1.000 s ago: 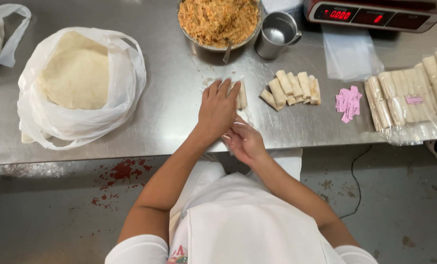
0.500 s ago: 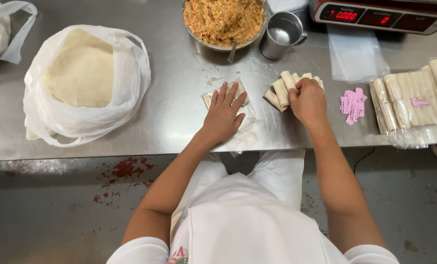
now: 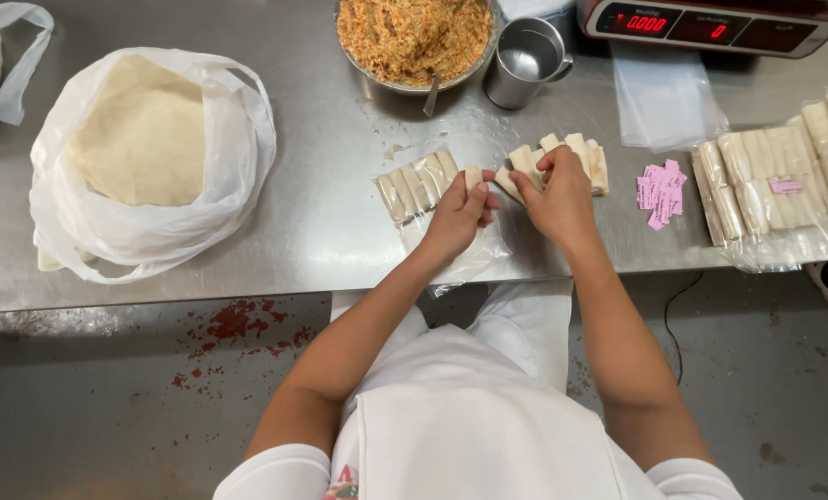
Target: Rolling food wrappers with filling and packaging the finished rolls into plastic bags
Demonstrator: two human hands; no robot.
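1. We see the left hand (image 3: 456,215) near the middle of the steel table (image 3: 321,213). Its fingers are curled around one pale roll (image 3: 474,177) — the roll sticks up out of the fingertips.
2. That hand rests on a clear plastic bag (image 3: 414,190) that lies flat on the table. A row of rolls sits side by side in the bag, just left of the hand.
3. The right hand (image 3: 555,196) is just beside the left one. Its fingers are bent and pinch a roll in the small pile of loose rolls (image 3: 571,153), and the hand covers part of the pile.
4. The two hands almost touch, thumb to thumb.
5. Behind the hands stands a metal bowl (image 3: 414,37) full of orange chopped filling. A spoon handle pokes out at its front edge.
6. Right of the bowl we see a metal cup (image 3: 525,63) with a handle, and behind it a scale (image 3: 706,23) with red lights.
7. On the left lies a white plastic bag (image 3: 145,157), wide open, with a stack of round flat wrappers in it.
8. On the right are little pink paper slips (image 3: 662,193) and a packed bag of rolls (image 3: 784,181) — well apart from the hands.
9. An empty clear bag (image 3: 664,97) lies flat near the scale.
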